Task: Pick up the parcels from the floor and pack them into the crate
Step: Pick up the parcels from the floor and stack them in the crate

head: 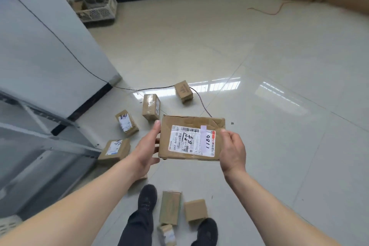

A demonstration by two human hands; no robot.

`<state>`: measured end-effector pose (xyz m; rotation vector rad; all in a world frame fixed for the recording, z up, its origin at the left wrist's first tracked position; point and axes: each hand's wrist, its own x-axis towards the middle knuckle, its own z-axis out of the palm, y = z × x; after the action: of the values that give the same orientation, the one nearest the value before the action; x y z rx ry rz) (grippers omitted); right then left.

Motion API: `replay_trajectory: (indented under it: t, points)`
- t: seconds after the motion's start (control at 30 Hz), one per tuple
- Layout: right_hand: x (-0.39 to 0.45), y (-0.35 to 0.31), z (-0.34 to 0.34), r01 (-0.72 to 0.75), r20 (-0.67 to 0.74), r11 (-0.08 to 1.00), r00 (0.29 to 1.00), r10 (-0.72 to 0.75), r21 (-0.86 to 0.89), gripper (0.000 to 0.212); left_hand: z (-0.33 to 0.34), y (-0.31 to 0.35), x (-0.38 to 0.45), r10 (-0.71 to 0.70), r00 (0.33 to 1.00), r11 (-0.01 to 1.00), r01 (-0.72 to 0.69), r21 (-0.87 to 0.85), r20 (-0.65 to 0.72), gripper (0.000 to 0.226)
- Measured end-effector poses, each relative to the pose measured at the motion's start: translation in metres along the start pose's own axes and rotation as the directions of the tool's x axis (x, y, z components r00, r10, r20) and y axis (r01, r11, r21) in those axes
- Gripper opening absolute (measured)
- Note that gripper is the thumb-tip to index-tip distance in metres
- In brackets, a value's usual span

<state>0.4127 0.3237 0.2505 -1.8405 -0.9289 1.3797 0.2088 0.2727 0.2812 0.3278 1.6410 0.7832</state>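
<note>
While both hands point(147, 151) point(232, 151) grip flat parcel point(191, 140) ends, label up, long axis left-right.

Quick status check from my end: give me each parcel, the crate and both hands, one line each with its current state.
Labelled flat parcel: held off the floor between both hands, label up.
Left hand: grips the parcel's left edge.
Right hand: grips its right edge.
Four parcels near the wall: on the floor, unpacked.
Three parcels by the shoes: on the floor, unpacked.
White crate: far off by the wall, contents unclear.
</note>
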Motion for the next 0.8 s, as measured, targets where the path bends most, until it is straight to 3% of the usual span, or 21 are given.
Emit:
replay_trajectory:
  t: [0.13, 0.27, 0.37, 0.47, 0.6, 0.8]
  points:
    - [-0.063, -0.054, -0.006, 0.097, 0.085, 0.995, 0.992, -0.095, -0.014, 0.023, -0.017, 0.016, -0.081, 0.116, 0.992, 0.984, -0.122, -0.13, -0.052, 0.053]
    - [-0.115, -0.085, 0.001, 0.155, 0.148, 0.988, 0.977, -0.151, -0.018, 0.043, -0.044, 0.017, -0.136, 0.2, 0.978, 0.962, -0.208, -0.177, -0.06, 0.064]
    - [-0.154, -0.098, 0.011, 0.197, 0.183, 0.98, 0.965, -0.188, -0.031, 0.041, -0.073, 0.011, -0.171, 0.237, 0.969, 0.946, -0.248, -0.207, -0.075, 0.058]
    - [-0.196, -0.104, 0.024, 0.242, 0.209, 0.969, 0.951, -0.228, -0.042, 0.036, -0.107, 0.0, -0.206, 0.271, 0.958, 0.934, -0.286, -0.216, -0.095, 0.062]
    - [-0.254, -0.103, 0.053, 0.309, 0.229, 0.947, 0.931, -0.284, -0.082, 0.048, -0.162, -0.023, -0.25, 0.321, 0.94, 0.91, -0.339, -0.239, -0.111, 0.066]
    - [-0.344, -0.08, 0.103, 0.398, 0.278, 0.912, 0.892, -0.358, -0.102, 0.036, -0.247, -0.078, -0.318, 0.356, 0.925, 0.882, -0.379, -0.281, -0.13, 0.064]
